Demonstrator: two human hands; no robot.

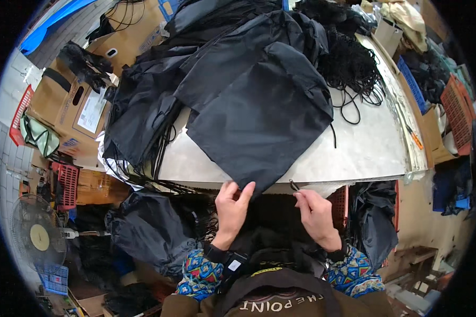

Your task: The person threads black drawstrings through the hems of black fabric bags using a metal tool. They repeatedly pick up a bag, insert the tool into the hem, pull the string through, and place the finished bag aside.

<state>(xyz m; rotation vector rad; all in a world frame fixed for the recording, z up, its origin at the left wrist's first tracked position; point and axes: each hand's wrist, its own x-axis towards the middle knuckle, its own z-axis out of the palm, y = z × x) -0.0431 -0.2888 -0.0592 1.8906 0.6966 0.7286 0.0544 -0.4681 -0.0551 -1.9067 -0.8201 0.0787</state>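
A flat black fabric bag (264, 119) lies on the pale table (359, 153), its near corner hanging over the front edge. My left hand (232, 206) pinches that near corner of the bag. My right hand (314, 211) is beside it, fingers closed on a thin dark tool or cord end (294, 185) at the table's front edge. More black bags (143, 100) are heaped on the left of the table and drape over its side.
A tangle of black cords (354, 68) sits at the back right of the table. Cardboard boxes (74, 100) stand to the left, a fan (37, 238) on the floor at lower left. Crates (457, 111) and boxes line the right. Black bags (148, 227) lie under the table.
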